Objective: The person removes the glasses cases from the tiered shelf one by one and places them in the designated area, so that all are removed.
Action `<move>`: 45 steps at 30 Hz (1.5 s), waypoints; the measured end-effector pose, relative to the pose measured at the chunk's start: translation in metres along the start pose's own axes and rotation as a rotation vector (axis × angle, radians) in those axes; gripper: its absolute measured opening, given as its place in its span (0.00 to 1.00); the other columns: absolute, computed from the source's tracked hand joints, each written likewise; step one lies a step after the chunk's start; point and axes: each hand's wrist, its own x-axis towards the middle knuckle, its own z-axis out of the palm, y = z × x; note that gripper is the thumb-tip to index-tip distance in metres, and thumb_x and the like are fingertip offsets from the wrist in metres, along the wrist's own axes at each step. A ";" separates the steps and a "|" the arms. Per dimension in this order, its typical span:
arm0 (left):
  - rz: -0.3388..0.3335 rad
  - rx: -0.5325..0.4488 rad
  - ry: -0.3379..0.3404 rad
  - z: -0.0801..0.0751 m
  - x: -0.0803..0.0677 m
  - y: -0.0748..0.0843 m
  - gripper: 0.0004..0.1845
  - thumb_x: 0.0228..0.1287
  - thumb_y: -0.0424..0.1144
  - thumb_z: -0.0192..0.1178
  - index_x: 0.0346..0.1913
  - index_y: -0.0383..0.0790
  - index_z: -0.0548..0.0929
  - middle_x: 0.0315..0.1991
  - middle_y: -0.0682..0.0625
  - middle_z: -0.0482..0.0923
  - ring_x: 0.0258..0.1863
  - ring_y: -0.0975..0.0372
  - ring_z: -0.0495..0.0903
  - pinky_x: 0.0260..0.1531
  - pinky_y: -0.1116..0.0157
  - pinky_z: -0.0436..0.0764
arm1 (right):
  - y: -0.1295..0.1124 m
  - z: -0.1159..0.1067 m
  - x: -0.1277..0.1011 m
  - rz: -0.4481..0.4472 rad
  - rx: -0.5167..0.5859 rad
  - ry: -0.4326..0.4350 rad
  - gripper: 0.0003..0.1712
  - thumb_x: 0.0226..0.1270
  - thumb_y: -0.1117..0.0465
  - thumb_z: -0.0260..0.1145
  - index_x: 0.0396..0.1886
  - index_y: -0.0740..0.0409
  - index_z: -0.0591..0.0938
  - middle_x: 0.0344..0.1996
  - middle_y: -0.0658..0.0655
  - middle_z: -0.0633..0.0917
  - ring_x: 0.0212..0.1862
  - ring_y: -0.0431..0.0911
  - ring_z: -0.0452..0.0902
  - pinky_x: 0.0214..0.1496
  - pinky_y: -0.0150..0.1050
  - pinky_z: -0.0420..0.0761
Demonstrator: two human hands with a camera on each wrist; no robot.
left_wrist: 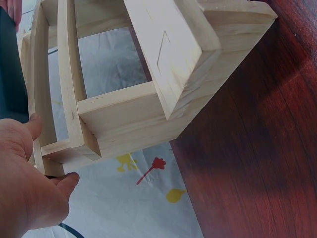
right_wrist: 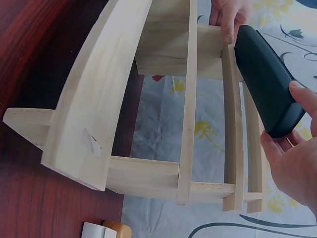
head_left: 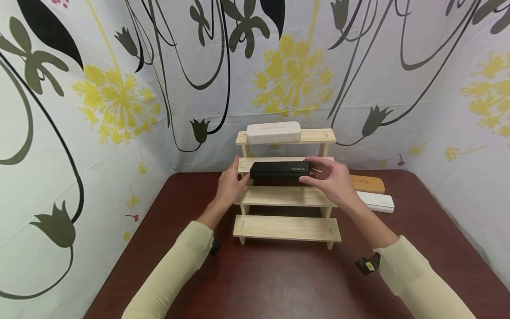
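Two hands held one black case level at the stepped wooden rack's second shelf from the top: left hand gripped its left end, right hand its right. White case lay on the top shelf.

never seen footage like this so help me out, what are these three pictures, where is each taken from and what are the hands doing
No machine here: a person wears three cameras. The big picture comes from the head, looking down at a dark red table. The other two come from the wrists, very close up, so the wooden stepped shelf looks huge and tilted. The left hand and right hand each grip one end of a black case at the shelf's second step from the top. A white case lies on the top step. On the table to the right lie a tan case and a white box.
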 end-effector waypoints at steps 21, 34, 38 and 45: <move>-0.004 -0.005 -0.013 -0.001 -0.002 0.002 0.49 0.76 0.54 0.66 0.86 0.36 0.52 0.81 0.37 0.62 0.77 0.45 0.66 0.74 0.48 0.69 | 0.000 -0.015 -0.034 0.011 -0.020 0.002 0.34 0.63 0.58 0.83 0.68 0.59 0.83 0.63 0.59 0.85 0.67 0.51 0.80 0.64 0.34 0.79; -0.001 -0.015 -0.014 -0.001 -0.002 0.002 0.49 0.76 0.53 0.66 0.86 0.35 0.51 0.81 0.36 0.61 0.77 0.45 0.66 0.74 0.48 0.68 | 0.009 -0.027 -0.054 0.025 -0.101 0.040 0.35 0.64 0.55 0.83 0.68 0.59 0.83 0.66 0.62 0.83 0.68 0.55 0.79 0.60 0.31 0.80; -0.001 -0.028 -0.014 0.000 -0.002 0.000 0.49 0.76 0.53 0.66 0.86 0.35 0.51 0.81 0.37 0.61 0.78 0.45 0.65 0.75 0.48 0.68 | 0.013 -0.031 -0.059 0.024 -0.077 0.046 0.34 0.64 0.57 0.83 0.68 0.59 0.83 0.66 0.62 0.83 0.67 0.48 0.80 0.61 0.33 0.80; 0.001 -0.027 -0.014 0.001 -0.002 -0.002 0.49 0.76 0.54 0.65 0.86 0.36 0.50 0.81 0.37 0.61 0.78 0.45 0.64 0.75 0.48 0.68 | 0.017 -0.040 -0.067 -0.010 0.046 0.062 0.34 0.65 0.66 0.81 0.69 0.67 0.81 0.66 0.66 0.82 0.64 0.38 0.81 0.62 0.35 0.80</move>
